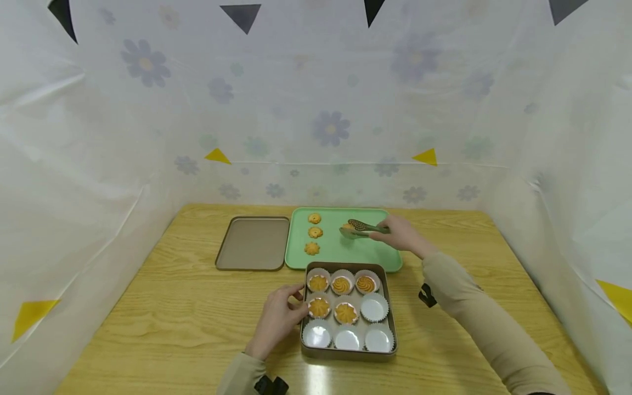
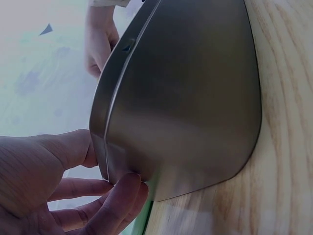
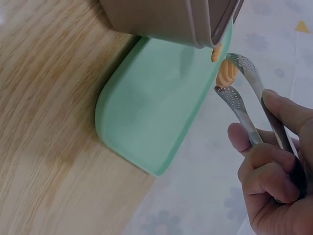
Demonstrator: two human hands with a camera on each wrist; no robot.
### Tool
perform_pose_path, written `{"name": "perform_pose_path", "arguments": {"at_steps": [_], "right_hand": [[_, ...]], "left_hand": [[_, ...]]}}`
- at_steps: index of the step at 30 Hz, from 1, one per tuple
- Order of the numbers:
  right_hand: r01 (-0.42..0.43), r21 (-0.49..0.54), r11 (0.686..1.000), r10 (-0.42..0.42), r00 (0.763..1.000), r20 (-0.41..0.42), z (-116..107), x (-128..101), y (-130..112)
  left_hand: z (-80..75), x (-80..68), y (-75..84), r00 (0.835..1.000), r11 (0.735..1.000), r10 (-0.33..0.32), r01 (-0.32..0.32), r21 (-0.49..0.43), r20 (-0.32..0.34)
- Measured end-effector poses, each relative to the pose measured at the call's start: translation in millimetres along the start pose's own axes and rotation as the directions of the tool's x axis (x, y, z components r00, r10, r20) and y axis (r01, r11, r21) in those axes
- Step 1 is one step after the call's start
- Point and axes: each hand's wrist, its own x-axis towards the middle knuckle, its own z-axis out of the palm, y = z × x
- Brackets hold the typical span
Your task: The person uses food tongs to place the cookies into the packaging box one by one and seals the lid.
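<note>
Cookie (image 1: 348, 226) over green tray (image 1: 375, 258), nipped in tongs (image 1: 362, 229) squeezed by right hand (image 1: 404, 235) — light, crumbly, best pinched gently at edges; left hand (image 1: 277, 318) fingers steadying tin (image 1: 390, 307).

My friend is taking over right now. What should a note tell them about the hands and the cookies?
Right hand grips the tongs, their tips closed on a cookie over the green tray.
Left hand touches the left edge of the tin.
Done: five paper cups in the tin hold cookies.
Left: four cups are empty; three more cookies lie in a column on the tray.
The lid lies beside the tray.
</note>
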Motion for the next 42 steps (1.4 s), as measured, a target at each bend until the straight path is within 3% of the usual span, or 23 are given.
{"name": "perform_pose_path", "arguments": {"at_steps": [19, 27, 34, 42], "right_hand": [[0.150, -0.036, 0.988, -0.145, 0.982, 0.120, -37, -47, -7], [0.213, -0.061, 0.975, -0.198, 0.961, 0.195, -49, -57, -7], [0.296, -0.073, 0.952, -0.268, 0.927, 0.262, -51, -63, -6], [0.256, -0.041, 0.966, -0.225, 0.906, 0.358, -53, -69, -14]], "left_hand": [[-2.0, -0.8, -2.1, 1.000, 1.000, -0.006, 0.006, 0.001, 0.002], [-3.3, -1.2, -2.1, 1.000, 1.000, -0.009, 0.009, 0.005, 0.003], [-4.8, -1.6, -1.9, 1.000, 1.000, -0.011, 0.011, 0.016, 0.002], [-4.8, -2.2, -3.1, 1.000, 1.000, -0.006, 0.006, 0.008, 0.008]]}}
